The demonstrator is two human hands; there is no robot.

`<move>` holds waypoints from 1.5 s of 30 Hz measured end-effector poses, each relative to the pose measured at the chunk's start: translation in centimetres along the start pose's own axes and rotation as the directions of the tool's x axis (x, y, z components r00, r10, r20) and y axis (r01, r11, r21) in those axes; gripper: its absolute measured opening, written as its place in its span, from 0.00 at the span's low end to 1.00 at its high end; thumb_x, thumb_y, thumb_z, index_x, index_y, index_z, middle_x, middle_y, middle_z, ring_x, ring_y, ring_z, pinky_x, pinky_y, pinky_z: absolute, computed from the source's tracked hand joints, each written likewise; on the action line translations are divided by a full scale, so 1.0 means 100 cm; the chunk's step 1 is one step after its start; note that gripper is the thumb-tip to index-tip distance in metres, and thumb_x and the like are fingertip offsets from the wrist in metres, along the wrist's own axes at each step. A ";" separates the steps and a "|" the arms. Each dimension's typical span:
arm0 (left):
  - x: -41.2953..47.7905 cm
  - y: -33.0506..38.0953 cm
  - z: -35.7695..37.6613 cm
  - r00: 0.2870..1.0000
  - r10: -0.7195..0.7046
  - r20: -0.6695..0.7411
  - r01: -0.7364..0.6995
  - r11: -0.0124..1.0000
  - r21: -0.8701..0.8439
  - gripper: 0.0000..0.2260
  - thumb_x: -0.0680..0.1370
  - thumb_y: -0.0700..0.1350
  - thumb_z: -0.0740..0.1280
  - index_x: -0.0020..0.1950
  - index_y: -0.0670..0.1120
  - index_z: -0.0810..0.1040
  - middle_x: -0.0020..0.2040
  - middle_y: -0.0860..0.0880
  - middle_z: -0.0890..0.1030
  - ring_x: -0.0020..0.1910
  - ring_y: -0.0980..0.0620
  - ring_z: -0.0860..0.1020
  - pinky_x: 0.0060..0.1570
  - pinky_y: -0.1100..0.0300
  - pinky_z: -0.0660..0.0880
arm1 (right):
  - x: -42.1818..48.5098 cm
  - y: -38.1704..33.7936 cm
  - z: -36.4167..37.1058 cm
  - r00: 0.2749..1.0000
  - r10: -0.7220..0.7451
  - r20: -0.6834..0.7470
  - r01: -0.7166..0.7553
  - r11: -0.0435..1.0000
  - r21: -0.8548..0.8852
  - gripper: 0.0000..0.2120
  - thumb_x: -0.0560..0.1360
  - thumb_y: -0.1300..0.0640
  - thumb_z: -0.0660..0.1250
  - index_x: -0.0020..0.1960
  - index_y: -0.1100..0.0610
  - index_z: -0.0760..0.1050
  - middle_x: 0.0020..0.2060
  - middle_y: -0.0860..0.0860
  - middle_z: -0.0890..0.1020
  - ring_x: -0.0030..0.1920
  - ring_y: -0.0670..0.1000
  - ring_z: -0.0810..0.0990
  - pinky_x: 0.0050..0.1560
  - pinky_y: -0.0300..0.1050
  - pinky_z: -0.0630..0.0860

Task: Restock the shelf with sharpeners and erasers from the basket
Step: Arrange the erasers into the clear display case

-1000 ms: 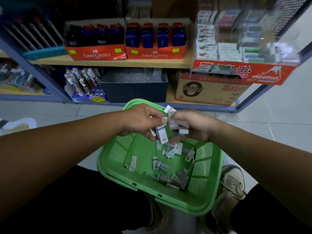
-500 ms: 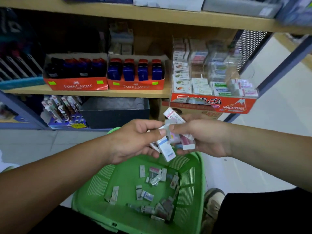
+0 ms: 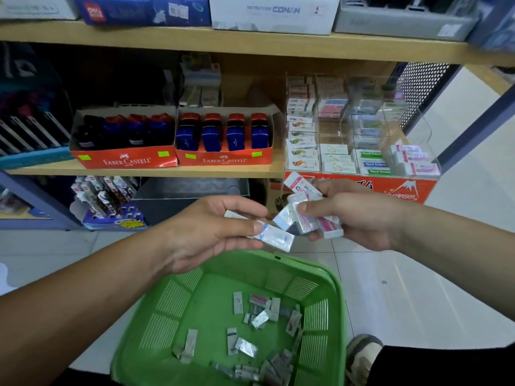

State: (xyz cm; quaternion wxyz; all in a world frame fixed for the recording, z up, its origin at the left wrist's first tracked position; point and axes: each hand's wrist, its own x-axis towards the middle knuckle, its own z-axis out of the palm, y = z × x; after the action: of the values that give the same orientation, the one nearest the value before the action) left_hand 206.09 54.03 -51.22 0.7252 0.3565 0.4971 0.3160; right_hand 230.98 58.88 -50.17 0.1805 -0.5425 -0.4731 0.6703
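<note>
Eraser (image 3: pixel 276 237) in L hand (image 3: pixel 206 232), axis down-right

Green basket (image 3: pixel 338 296) — slotted walls

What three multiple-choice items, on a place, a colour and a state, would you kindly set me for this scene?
1. Where does the eraser rack stand?
A. On the floor
B. Right of the sharpeners
C. Left of the sharpeners

2. What colour is the basket?
A. Green
B. Yellow
C. Black

3. What is the right hand doing?
A. Hanging empty
B. Gripping the basket rim
C. Holding several erasers

Answers:
1 B: the rack stands beside the sharpeners, on their right.
2 A: its walls and floor are green.
3 C: its fingers curl round a bunch of wrapped erasers.
</note>
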 end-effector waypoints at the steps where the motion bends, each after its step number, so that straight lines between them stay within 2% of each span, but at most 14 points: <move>1: 0.000 0.002 -0.002 1.000 0.007 0.005 -0.007 1.000 -0.001 0.15 0.72 0.30 0.73 0.59 0.36 0.82 0.55 0.36 0.85 0.53 0.42 0.86 0.50 0.56 0.84 | -0.001 -0.002 -0.002 1.000 -0.019 0.000 0.019 1.000 -0.002 0.11 0.80 0.64 0.70 0.62 0.59 0.81 0.55 0.58 0.87 0.52 0.57 0.86 0.47 0.49 0.80; 7: -0.004 0.008 0.000 0.999 0.038 -0.002 -0.038 0.998 0.056 0.22 0.67 0.29 0.76 0.59 0.40 0.83 0.54 0.38 0.86 0.56 0.41 0.85 0.59 0.53 0.81 | -0.010 -0.012 -0.006 0.996 -0.094 -0.005 0.094 0.995 0.019 0.11 0.81 0.67 0.68 0.61 0.60 0.79 0.53 0.59 0.87 0.51 0.56 0.87 0.45 0.46 0.82; 9: -0.004 0.010 0.004 0.998 0.058 -0.011 -0.057 0.997 0.053 0.19 0.67 0.30 0.76 0.57 0.39 0.83 0.53 0.38 0.86 0.54 0.42 0.86 0.55 0.55 0.83 | -0.012 -0.015 -0.006 0.994 -0.105 0.002 0.105 0.994 0.042 0.11 0.80 0.68 0.68 0.62 0.60 0.79 0.52 0.58 0.88 0.50 0.55 0.88 0.44 0.45 0.83; 11: -0.006 0.015 0.008 0.994 0.097 -0.041 -0.095 0.994 0.058 0.12 0.70 0.36 0.76 0.53 0.38 0.83 0.47 0.39 0.87 0.45 0.45 0.86 0.43 0.61 0.84 | -0.013 -0.017 -0.006 0.993 -0.119 0.007 0.119 0.993 0.029 0.12 0.80 0.68 0.68 0.62 0.60 0.78 0.52 0.58 0.88 0.51 0.55 0.88 0.45 0.44 0.82; 14: -0.008 0.020 0.012 0.983 0.145 -0.109 -0.137 0.987 0.078 0.10 0.76 0.45 0.72 0.49 0.37 0.81 0.39 0.41 0.85 0.32 0.52 0.83 0.28 0.66 0.78 | -0.014 -0.017 -0.005 0.991 -0.137 0.007 0.137 0.991 0.007 0.13 0.80 0.68 0.69 0.64 0.60 0.78 0.55 0.59 0.87 0.57 0.59 0.86 0.53 0.50 0.82; 19: -0.008 0.022 0.018 0.975 0.174 -0.139 -0.174 0.985 0.016 0.08 0.79 0.42 0.71 0.55 0.39 0.82 0.43 0.41 0.86 0.36 0.48 0.84 0.27 0.64 0.78 | -0.015 -0.016 -0.004 0.986 -0.158 -0.046 0.160 0.987 0.029 0.14 0.78 0.70 0.69 0.62 0.61 0.80 0.57 0.62 0.86 0.61 0.66 0.83 0.67 0.65 0.77; 22: -0.006 0.023 0.020 0.973 0.185 -0.138 -0.184 0.983 0.019 0.07 0.78 0.41 0.72 0.54 0.40 0.82 0.43 0.43 0.86 0.39 0.47 0.85 0.29 0.63 0.80 | -0.015 -0.017 -0.006 0.982 -0.176 -0.063 0.179 0.983 0.040 0.14 0.77 0.69 0.71 0.60 0.59 0.81 0.56 0.63 0.86 0.62 0.69 0.82 0.68 0.71 0.72; 25: -0.004 0.026 0.022 0.977 0.179 -0.112 -0.182 0.983 -0.019 0.09 0.77 0.37 0.73 0.57 0.39 0.81 0.46 0.41 0.86 0.43 0.43 0.86 0.32 0.60 0.82 | -0.019 -0.018 -0.008 0.986 -0.163 -0.043 0.167 0.979 0.119 0.13 0.79 0.69 0.69 0.62 0.60 0.79 0.55 0.59 0.87 0.57 0.64 0.86 0.54 0.62 0.84; 28: 0.000 0.029 0.027 0.975 0.189 -0.117 -0.188 0.982 0.022 0.11 0.77 0.34 0.73 0.58 0.41 0.82 0.49 0.40 0.85 0.45 0.41 0.86 0.34 0.58 0.83 | -0.022 -0.018 -0.009 0.993 -0.115 -0.026 0.117 0.981 0.153 0.14 0.79 0.67 0.69 0.63 0.59 0.79 0.54 0.57 0.88 0.51 0.59 0.87 0.39 0.51 0.85; 32: 0.011 0.033 0.042 0.948 0.269 -0.171 -0.227 0.946 0.233 0.08 0.78 0.35 0.73 0.56 0.43 0.83 0.53 0.35 0.82 0.43 0.41 0.87 0.31 0.57 0.81 | -0.022 -0.019 -0.018 0.994 -0.066 -0.085 0.082 0.977 0.198 0.15 0.79 0.66 0.70 0.64 0.59 0.79 0.54 0.57 0.88 0.48 0.57 0.85 0.33 0.47 0.80; 38: 0.034 0.044 0.079 0.944 0.294 -0.151 -0.249 0.933 0.259 0.09 0.77 0.37 0.75 0.56 0.42 0.81 0.50 0.39 0.85 0.39 0.45 0.86 0.30 0.56 0.79 | -0.034 -0.024 -0.041 0.987 -0.094 -0.129 0.133 0.933 0.335 0.12 0.81 0.60 0.69 0.64 0.60 0.79 0.50 0.58 0.88 0.38 0.52 0.84 0.28 0.44 0.77; 41: 0.047 0.051 0.101 0.941 0.306 -0.144 -0.258 0.924 0.281 0.09 0.77 0.38 0.75 0.57 0.43 0.81 0.50 0.40 0.85 0.39 0.45 0.86 0.29 0.58 0.78 | -0.042 -0.021 -0.061 0.954 -0.148 -0.262 0.221 0.935 0.278 0.09 0.80 0.61 0.71 0.60 0.59 0.81 0.47 0.56 0.88 0.38 0.53 0.85 0.30 0.45 0.78; 44: 0.067 0.061 0.121 0.933 0.332 -0.138 -0.259 0.886 0.384 0.09 0.77 0.39 0.76 0.56 0.43 0.81 0.51 0.40 0.84 0.39 0.46 0.87 0.29 0.58 0.79 | -0.046 -0.014 -0.091 0.827 -0.200 -0.526 0.302 0.946 0.115 0.10 0.79 0.59 0.74 0.59 0.54 0.82 0.46 0.53 0.89 0.44 0.55 0.88 0.42 0.53 0.85; 45: 0.074 0.065 0.130 0.932 0.338 -0.134 -0.255 0.871 0.420 0.09 0.77 0.40 0.76 0.55 0.43 0.81 0.51 0.40 0.84 0.39 0.46 0.87 0.29 0.59 0.78 | -0.047 -0.011 -0.100 0.783 -0.209 -0.586 0.327 0.939 0.102 0.10 0.79 0.59 0.74 0.59 0.53 0.81 0.45 0.52 0.89 0.43 0.55 0.89 0.42 0.53 0.86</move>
State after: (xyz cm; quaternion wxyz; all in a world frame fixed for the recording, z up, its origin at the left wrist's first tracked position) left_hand 219.96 60.99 -46.25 0.5260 0.5337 0.5610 0.3519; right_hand 241.33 60.25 -46.22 0.4596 -0.6227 -0.4014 0.4897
